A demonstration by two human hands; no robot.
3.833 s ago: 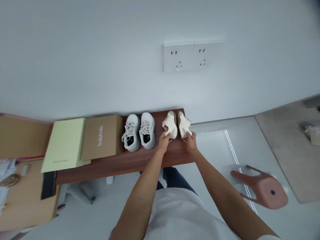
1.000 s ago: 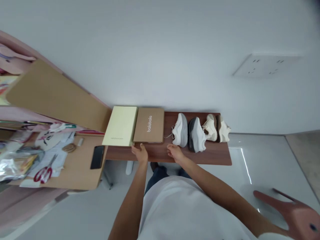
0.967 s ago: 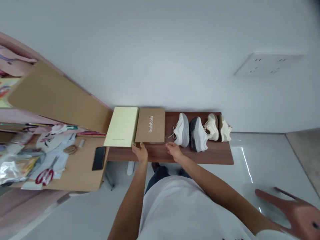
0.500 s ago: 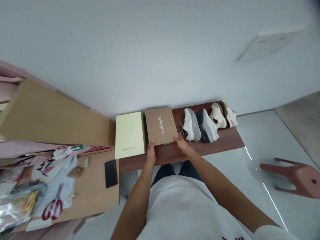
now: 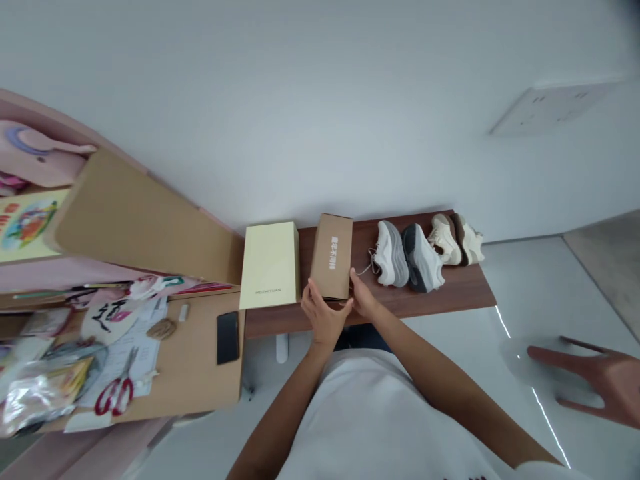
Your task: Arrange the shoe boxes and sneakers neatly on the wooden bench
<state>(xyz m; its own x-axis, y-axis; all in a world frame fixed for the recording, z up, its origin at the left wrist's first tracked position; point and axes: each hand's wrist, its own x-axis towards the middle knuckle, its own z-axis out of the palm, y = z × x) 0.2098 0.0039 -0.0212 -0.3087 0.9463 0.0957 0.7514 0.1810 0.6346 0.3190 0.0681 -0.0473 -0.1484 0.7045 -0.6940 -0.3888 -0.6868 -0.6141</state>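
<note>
Probably a home study corner: pink shelving [image 5: 55, 119], and a desk [image 5: 195, 377] with scissors [image 5: 121, 382] near its front edge.

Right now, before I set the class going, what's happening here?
A person holds a brown box in both hands: the left hand at its near end, the right hand at its near right corner. A narrow face with pale print is uppermost; I can't tell whether the box rests on the wooden board or is lifted. A pale yellow box sits to its left. To its right are two white-and-grey shoes, then two cream shoes.
</note>
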